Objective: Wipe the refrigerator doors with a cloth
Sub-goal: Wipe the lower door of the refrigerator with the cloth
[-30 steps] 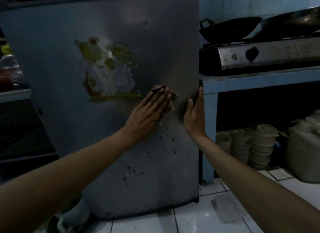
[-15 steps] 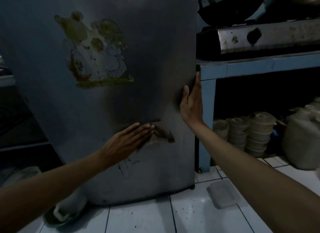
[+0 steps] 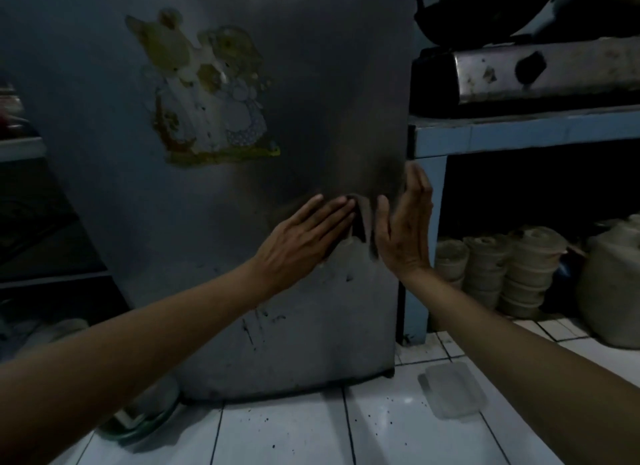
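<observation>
Pressing the cloth (image 3: 360,222) flat against the refrigerator door (image 3: 242,222), our left hand (image 3: 304,243) lies with straight fingers held close together, just below and right of the worn sticker (image 3: 207,94). Half a second ago that hand and cloth sat lower on the door, well under the sticker; now they have climbed and slid toward the door's right edge, close beside our right hand (image 3: 405,229). The right hand has slipped down that edge from its earlier place near the blue counter (image 3: 519,132); its fingers are straight and relaxed, palm turned toward the door's side, thumb apart from the rest.

Most of the cloth is hidden under our left palm; only a dark folded corner shows past the fingertips, and the dim light blurs its outline. We cannot tell whether the right palm truly touches the door. Right of the door, the stove (image 3: 540,73) and wok (image 3: 478,11) are cut off at the top. A clear lid (image 3: 450,390) lies on the tiles below the door's right corner.
</observation>
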